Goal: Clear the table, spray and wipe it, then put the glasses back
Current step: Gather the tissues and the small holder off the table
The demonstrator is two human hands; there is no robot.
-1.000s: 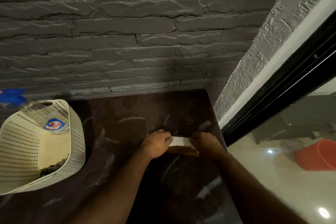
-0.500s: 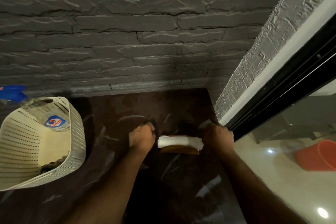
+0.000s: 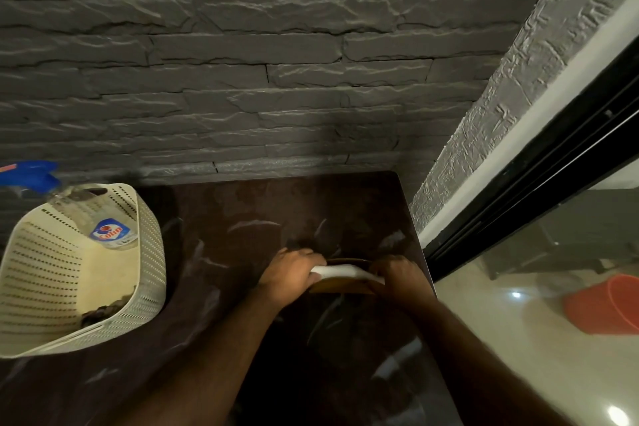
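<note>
On the dark marbled table (image 3: 276,211), near its right edge, a white folded cloth (image 3: 340,271) lies on top of a brown wooden piece (image 3: 342,288). My left hand (image 3: 294,270) grips the cloth's left end. My right hand (image 3: 401,275) grips its right end. The spray bottle (image 3: 110,230), with a blue trigger, leans inside a cream perforated basket (image 3: 152,252) at the table's left. No glasses are in view.
A dark stone wall (image 3: 276,79) backs the table. On the right, a black-framed glass pane (image 3: 518,190) runs close past the table's edge. An orange bucket (image 3: 608,304) stands on the pale floor beyond. Small dark items (image 3: 103,313) lie in the basket's bottom.
Half a second ago both hands were spread apart, off the cloth. They have closed in again and now hold its two ends.
</note>
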